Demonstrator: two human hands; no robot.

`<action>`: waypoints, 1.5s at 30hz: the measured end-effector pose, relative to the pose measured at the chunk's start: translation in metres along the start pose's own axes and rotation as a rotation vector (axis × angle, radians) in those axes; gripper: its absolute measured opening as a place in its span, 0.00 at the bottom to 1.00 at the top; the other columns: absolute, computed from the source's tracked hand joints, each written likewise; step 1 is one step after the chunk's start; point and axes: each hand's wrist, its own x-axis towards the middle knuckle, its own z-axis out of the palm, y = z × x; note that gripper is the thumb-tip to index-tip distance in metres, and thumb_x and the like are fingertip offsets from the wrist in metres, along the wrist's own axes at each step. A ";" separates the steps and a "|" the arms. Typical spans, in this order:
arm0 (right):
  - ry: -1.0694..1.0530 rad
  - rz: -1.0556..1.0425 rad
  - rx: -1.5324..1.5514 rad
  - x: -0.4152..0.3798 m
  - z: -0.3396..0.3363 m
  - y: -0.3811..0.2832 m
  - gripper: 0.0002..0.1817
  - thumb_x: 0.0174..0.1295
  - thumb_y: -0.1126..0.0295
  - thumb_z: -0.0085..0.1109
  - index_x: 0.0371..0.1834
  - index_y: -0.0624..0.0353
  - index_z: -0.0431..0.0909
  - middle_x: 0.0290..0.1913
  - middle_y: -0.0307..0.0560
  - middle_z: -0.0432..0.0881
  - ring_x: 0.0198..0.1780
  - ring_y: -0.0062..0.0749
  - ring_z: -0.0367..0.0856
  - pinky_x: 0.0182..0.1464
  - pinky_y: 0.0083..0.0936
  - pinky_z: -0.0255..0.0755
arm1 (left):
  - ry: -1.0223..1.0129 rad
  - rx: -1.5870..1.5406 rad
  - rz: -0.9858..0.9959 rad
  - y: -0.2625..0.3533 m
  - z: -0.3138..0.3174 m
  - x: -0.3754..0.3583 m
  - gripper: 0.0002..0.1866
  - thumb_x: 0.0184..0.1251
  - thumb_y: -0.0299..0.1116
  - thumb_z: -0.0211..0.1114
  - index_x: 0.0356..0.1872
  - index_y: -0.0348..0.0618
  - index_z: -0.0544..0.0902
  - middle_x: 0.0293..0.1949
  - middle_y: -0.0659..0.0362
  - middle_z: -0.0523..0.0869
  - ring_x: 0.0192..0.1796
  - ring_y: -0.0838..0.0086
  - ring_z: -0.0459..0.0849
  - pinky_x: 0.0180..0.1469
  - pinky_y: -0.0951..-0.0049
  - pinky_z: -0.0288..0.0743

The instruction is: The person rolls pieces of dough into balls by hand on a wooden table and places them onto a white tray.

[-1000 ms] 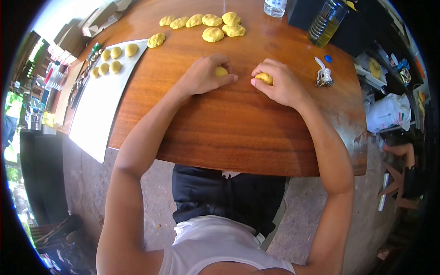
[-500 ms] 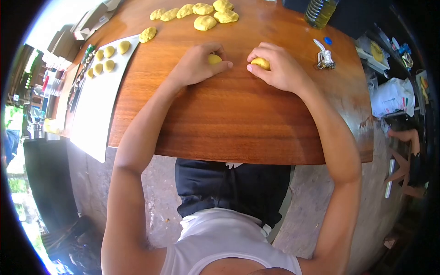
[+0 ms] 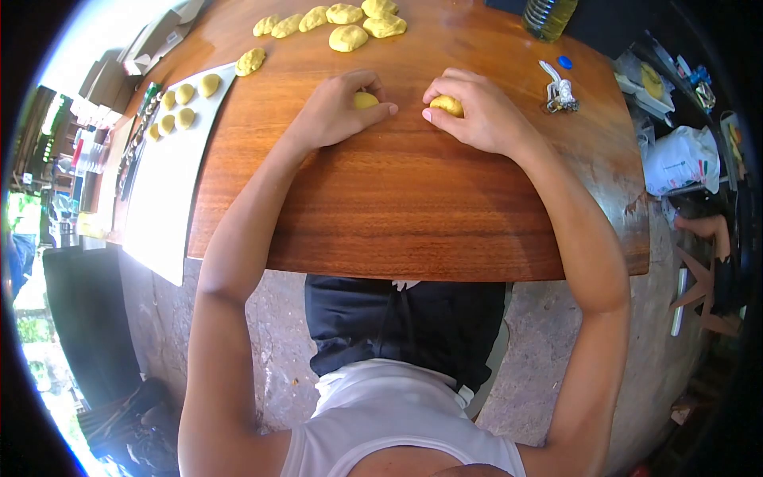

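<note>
On the wooden table (image 3: 413,207), my left hand (image 3: 338,110) curls around a yellow dough ball (image 3: 365,100), its thumb stretched along the near side. My right hand (image 3: 481,111) cups a second yellow dough piece (image 3: 447,106), which looks rougher, with the fingers bent over it and the thumb in front. A short gap of bare wood separates the two hands. Several uneven yellow dough lumps (image 3: 348,38) lie at the far side of the table. Another lump (image 3: 250,61) sits beside the white tray (image 3: 163,187), which carries several smooth round dough balls (image 3: 184,118).
At the far right stands a bottle of yellow liquid (image 3: 548,17). A blue cap (image 3: 565,62) and a bundle of white cord (image 3: 559,91) lie in front of it. A white plastic bag (image 3: 682,165) is off the table's right side. Cardboard boxes (image 3: 151,48) stand at the left.
The view has shifted slightly, moving the table things a little to the left in the picture. Both hands stay curled around their dough pieces in nearly the same places.
</note>
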 end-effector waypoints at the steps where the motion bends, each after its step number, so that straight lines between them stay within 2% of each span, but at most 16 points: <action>1: -0.003 0.000 0.000 0.000 0.000 0.000 0.13 0.68 0.61 0.70 0.42 0.60 0.84 0.43 0.54 0.85 0.48 0.53 0.84 0.51 0.44 0.78 | 0.001 0.000 0.000 -0.001 0.001 0.000 0.17 0.66 0.45 0.77 0.38 0.39 0.87 0.41 0.50 0.91 0.47 0.56 0.89 0.55 0.60 0.80; 3: -0.003 0.007 0.003 0.000 0.000 -0.001 0.13 0.68 0.61 0.70 0.42 0.60 0.84 0.42 0.54 0.85 0.48 0.52 0.84 0.51 0.44 0.78 | 0.038 0.006 0.064 -0.003 0.003 0.000 0.16 0.67 0.40 0.78 0.37 0.38 0.84 0.34 0.56 0.88 0.40 0.71 0.84 0.47 0.66 0.79; 9: -0.011 0.025 0.014 0.000 0.000 -0.001 0.13 0.68 0.61 0.70 0.43 0.60 0.85 0.43 0.54 0.85 0.48 0.52 0.84 0.52 0.43 0.78 | 0.028 -0.004 0.060 -0.004 0.003 -0.001 0.16 0.68 0.41 0.78 0.37 0.38 0.84 0.35 0.57 0.88 0.40 0.71 0.84 0.47 0.67 0.79; 16: -0.022 0.039 -0.002 0.000 -0.002 -0.003 0.13 0.68 0.61 0.70 0.43 0.60 0.85 0.44 0.54 0.85 0.49 0.52 0.84 0.52 0.43 0.78 | 0.022 0.014 0.044 -0.002 0.002 0.000 0.15 0.68 0.40 0.78 0.37 0.38 0.85 0.35 0.56 0.88 0.40 0.70 0.85 0.48 0.66 0.79; 18: -0.017 0.034 -0.009 0.000 -0.002 -0.003 0.12 0.69 0.62 0.70 0.44 0.61 0.85 0.44 0.52 0.85 0.47 0.49 0.84 0.51 0.41 0.78 | 0.005 0.001 0.005 -0.001 0.001 0.000 0.17 0.66 0.46 0.77 0.37 0.40 0.87 0.40 0.51 0.91 0.46 0.57 0.89 0.54 0.60 0.80; 19: -0.014 0.028 -0.016 0.000 -0.001 -0.003 0.12 0.70 0.64 0.70 0.45 0.62 0.84 0.44 0.49 0.85 0.46 0.45 0.84 0.50 0.38 0.78 | 0.005 0.001 0.006 -0.001 0.001 0.001 0.17 0.66 0.46 0.77 0.37 0.40 0.87 0.40 0.51 0.91 0.46 0.57 0.89 0.54 0.60 0.80; 23: -0.016 0.016 -0.018 0.000 -0.001 -0.002 0.12 0.70 0.64 0.70 0.45 0.61 0.85 0.44 0.49 0.85 0.46 0.45 0.84 0.50 0.38 0.78 | 0.006 0.007 0.020 -0.002 0.001 0.000 0.18 0.66 0.46 0.77 0.37 0.39 0.87 0.40 0.50 0.91 0.46 0.57 0.89 0.53 0.59 0.80; 25: -0.014 0.029 0.009 0.000 -0.001 -0.002 0.13 0.68 0.61 0.70 0.42 0.60 0.85 0.44 0.54 0.85 0.49 0.53 0.84 0.52 0.44 0.78 | 0.002 0.007 0.015 -0.001 0.000 0.000 0.18 0.66 0.46 0.77 0.37 0.39 0.87 0.40 0.50 0.91 0.46 0.57 0.89 0.53 0.59 0.80; 35: -0.018 0.033 0.009 0.000 -0.001 -0.001 0.13 0.68 0.61 0.71 0.43 0.60 0.85 0.43 0.54 0.85 0.48 0.52 0.84 0.52 0.43 0.78 | 0.007 -0.007 0.027 -0.003 0.001 0.000 0.18 0.66 0.46 0.77 0.37 0.39 0.87 0.39 0.50 0.91 0.44 0.57 0.89 0.51 0.59 0.80; 37: -0.023 0.019 -0.014 0.000 -0.001 -0.001 0.12 0.71 0.63 0.70 0.45 0.62 0.84 0.43 0.50 0.85 0.46 0.46 0.84 0.51 0.38 0.78 | 0.007 -0.010 0.027 -0.003 0.001 0.000 0.18 0.66 0.46 0.77 0.37 0.39 0.87 0.39 0.50 0.91 0.43 0.57 0.89 0.51 0.59 0.80; 38: -0.023 0.019 -0.014 0.000 -0.001 -0.001 0.12 0.71 0.63 0.70 0.45 0.62 0.84 0.43 0.50 0.85 0.46 0.46 0.84 0.51 0.38 0.78 | 0.011 -0.007 0.032 -0.003 0.001 0.001 0.18 0.66 0.46 0.77 0.37 0.39 0.87 0.39 0.49 0.91 0.44 0.57 0.89 0.51 0.59 0.80; 41: -0.022 0.033 0.008 0.000 -0.001 -0.001 0.13 0.68 0.61 0.71 0.44 0.60 0.85 0.43 0.54 0.85 0.48 0.52 0.84 0.52 0.43 0.78 | 0.015 -0.001 0.039 -0.004 0.002 0.001 0.18 0.66 0.46 0.77 0.37 0.39 0.87 0.39 0.49 0.91 0.44 0.57 0.89 0.51 0.60 0.80; 43: -0.030 0.048 -0.008 -0.001 -0.002 -0.004 0.12 0.71 0.63 0.69 0.45 0.62 0.85 0.44 0.49 0.85 0.46 0.44 0.84 0.50 0.38 0.78 | 0.015 0.002 0.041 -0.005 0.002 0.001 0.18 0.66 0.46 0.77 0.37 0.39 0.87 0.39 0.49 0.91 0.44 0.57 0.89 0.51 0.60 0.80; 45: -0.032 0.051 -0.009 -0.001 -0.002 -0.004 0.12 0.71 0.63 0.69 0.45 0.62 0.85 0.44 0.49 0.85 0.46 0.43 0.84 0.50 0.37 0.78 | 0.006 0.009 0.018 -0.004 0.001 0.001 0.18 0.66 0.47 0.77 0.37 0.40 0.88 0.39 0.50 0.91 0.44 0.58 0.89 0.51 0.60 0.81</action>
